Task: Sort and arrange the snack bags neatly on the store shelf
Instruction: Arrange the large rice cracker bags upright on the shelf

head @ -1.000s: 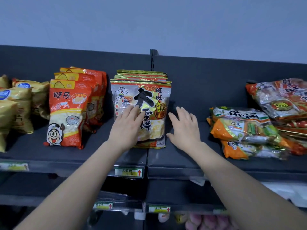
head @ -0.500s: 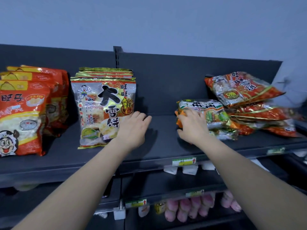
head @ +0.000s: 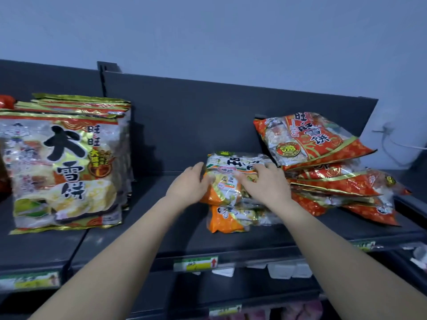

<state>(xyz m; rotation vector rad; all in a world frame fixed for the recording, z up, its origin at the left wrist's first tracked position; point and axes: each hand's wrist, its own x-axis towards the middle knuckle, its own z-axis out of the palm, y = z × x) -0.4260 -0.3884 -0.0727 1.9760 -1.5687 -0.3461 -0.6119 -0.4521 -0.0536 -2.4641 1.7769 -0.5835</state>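
I'm cupping the mid-frame orange snack bags [head: 223, 196] by their sides, left hand [head: 187, 186] and right hand [head: 265, 187] curled round them, judging them light, slippery and crushable.

A plain blue-grey wall [head: 208, 31] rises behind the dark grey shelf [head: 161, 239] (its back panel [head: 208, 116] upright), price labels [head: 195, 264] along the front edge, a white cable [head: 406, 145] at right

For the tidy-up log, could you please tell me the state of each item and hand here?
Gold bags: upright, lined front to back.
Orange bags: stacked flat, gripped by both hands.
Red bags: lying in a slanted, untidy pile.
Left hand: curled round the orange bags' left end.
Right hand: curled over the top orange bag.
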